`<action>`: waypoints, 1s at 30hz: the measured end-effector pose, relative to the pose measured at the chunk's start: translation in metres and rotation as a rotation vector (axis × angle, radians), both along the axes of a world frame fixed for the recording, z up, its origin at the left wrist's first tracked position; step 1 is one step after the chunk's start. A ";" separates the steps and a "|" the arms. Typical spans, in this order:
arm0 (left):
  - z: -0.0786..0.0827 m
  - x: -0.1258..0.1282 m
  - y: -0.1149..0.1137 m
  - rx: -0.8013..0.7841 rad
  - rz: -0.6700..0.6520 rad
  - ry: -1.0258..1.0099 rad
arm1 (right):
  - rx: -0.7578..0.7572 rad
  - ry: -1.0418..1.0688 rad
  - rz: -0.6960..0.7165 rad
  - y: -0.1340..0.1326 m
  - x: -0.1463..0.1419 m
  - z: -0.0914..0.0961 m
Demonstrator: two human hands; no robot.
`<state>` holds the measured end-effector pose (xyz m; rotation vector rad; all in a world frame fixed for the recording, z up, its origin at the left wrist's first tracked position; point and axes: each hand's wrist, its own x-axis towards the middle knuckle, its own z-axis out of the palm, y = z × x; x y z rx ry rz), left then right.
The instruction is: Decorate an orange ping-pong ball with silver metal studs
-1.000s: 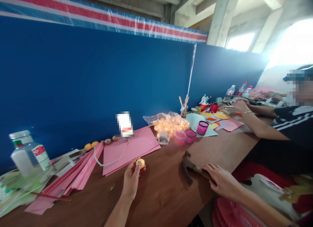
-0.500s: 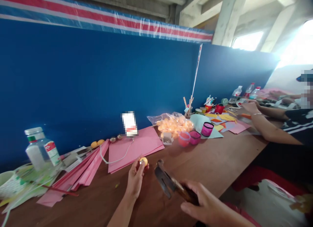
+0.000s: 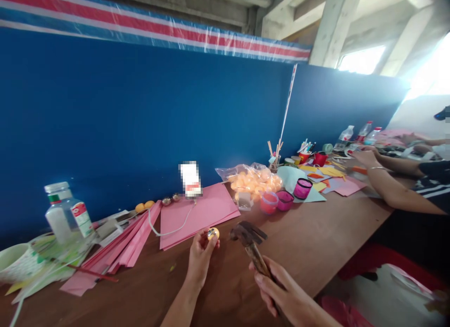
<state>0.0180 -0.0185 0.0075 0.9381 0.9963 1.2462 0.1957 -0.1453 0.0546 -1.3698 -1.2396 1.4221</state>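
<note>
Held in the fingertips of my left hand [image 3: 202, 256] is a small orange-yellow ball [image 3: 213, 233] with several shiny silver spots on its upper side. My right hand [image 3: 279, 289] is wrapped round the wooden handle of a claw hammer [image 3: 250, 238]. The hammer's dark head stands a little to the right of the ball, apart from it, with the claw pointing right. Behind my left hand lie pink paper sheets [image 3: 207, 209]. A small open box [image 3: 244, 201] sits beyond the hammer, in front of a clear bag of orange balls [image 3: 258, 181].
Silver-covered balls [image 3: 170, 199] and plain orange balls [image 3: 144, 206] lie near the blue partition [image 3: 140, 106]. Pink paper strips [image 3: 116, 256] and glass bottles [image 3: 66, 212] are at left. Pink cups [image 3: 284, 200] stand right of the box. A co-worker's arms [image 3: 390, 181] rest at far right.
The hammer has turned: its claw pointed downward and now points right, with the head higher. The ball's silver spots show more plainly, less covered by my thumb. The view has shifted slightly.
</note>
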 end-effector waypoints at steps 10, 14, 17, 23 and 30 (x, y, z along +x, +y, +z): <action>-0.005 -0.002 -0.001 -0.041 0.025 -0.049 | 0.154 -0.011 0.020 0.003 0.005 0.043; -0.006 -0.002 0.000 -0.035 0.013 -0.076 | 0.122 -0.093 0.013 -0.002 0.003 0.052; -0.008 -0.002 0.001 -0.030 0.015 -0.068 | 0.031 -0.169 0.000 -0.009 0.001 0.047; -0.012 -0.002 0.001 0.011 -0.002 -0.031 | 0.014 -0.151 -0.022 -0.022 0.001 0.024; -0.008 -0.002 0.001 0.067 -0.007 -0.019 | 0.104 -0.305 -0.149 -0.041 0.008 0.022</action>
